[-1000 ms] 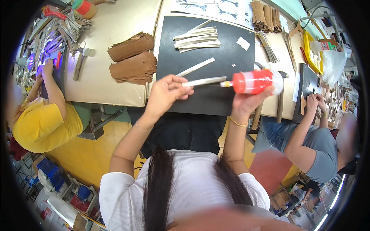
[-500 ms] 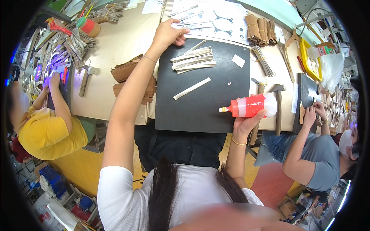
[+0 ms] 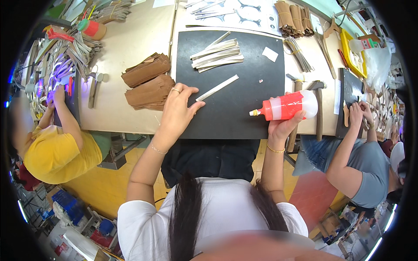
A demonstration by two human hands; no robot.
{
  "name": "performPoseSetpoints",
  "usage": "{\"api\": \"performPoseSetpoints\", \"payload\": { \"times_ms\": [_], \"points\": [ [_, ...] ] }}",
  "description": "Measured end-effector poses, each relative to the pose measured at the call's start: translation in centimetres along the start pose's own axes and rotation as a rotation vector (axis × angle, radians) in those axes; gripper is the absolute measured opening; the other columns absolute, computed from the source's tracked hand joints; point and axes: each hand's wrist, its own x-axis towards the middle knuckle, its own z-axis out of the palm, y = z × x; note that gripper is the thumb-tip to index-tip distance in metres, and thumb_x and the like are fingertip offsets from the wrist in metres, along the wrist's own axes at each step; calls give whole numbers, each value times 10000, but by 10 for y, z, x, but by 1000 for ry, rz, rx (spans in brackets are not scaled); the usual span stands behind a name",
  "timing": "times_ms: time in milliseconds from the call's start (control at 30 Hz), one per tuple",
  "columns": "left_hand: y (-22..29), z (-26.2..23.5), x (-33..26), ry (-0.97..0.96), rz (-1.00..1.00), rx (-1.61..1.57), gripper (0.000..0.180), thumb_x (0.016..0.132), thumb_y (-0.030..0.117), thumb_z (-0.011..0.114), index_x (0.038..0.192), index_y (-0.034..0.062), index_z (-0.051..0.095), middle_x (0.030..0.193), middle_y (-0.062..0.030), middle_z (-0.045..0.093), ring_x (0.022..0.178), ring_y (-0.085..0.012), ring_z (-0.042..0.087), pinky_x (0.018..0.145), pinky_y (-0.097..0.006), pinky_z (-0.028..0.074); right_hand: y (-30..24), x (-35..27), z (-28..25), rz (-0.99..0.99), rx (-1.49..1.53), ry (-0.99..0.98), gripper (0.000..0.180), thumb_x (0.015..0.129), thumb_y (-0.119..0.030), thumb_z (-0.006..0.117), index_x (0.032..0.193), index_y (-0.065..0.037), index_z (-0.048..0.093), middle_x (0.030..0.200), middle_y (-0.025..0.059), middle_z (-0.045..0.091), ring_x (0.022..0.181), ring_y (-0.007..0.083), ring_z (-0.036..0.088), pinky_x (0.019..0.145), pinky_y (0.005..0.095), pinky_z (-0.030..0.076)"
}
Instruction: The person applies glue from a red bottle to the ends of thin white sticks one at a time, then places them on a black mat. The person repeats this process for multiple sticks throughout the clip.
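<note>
I am gripping the glue bottle (image 3: 287,105) in my right hand (image 3: 283,127); my left hand (image 3: 177,109), fingers spread and holding nothing, is nearing the strip (image 3: 217,88). Glue could drip onto the mat (image 3: 235,113).

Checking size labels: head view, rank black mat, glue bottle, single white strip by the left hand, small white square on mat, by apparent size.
1. black mat
2. glue bottle
3. white strip, about as long as the bottle but far thinner
4. small white square

Bright, even overhead light fills the scene, and the beige desk (image 3: 130,48) shows only soft, short shadows. A violet glow marks its far left edge. The fisheye bends the desk's straight edges and leaves black corners. A blurred reddish patch smears the bottom edge; elsewhere focus is sharp.
</note>
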Motion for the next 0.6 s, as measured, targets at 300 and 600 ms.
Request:
{"api": "performPoseSetpoints", "payload": {
  "times_ms": [300, 600],
  "points": [
    [12, 16, -24, -147, -312, -546, 132, 803, 73, 664, 904, -4, 627, 750, -48, 613, 611, -101, 572, 535, -233, 459, -6, 3, -4, -50, 17, 69, 748, 796, -630, 541, 1237, -46, 389, 1093, 107, 525, 944, 245, 577, 818, 443, 522],
    [9, 26, -42, -170, -459, -936, 225, 793, 40, 681, 998, -32, 624, 805, -46, 626, 667, -64, 573, 563, -187, 479, -6, 7, -7, -212, -101, -85, 702, 719, -486, 727, 1170, -19, 460, 1057, 61, 550, 971, 168, 558, 858, 331, 475]
  ]
}}
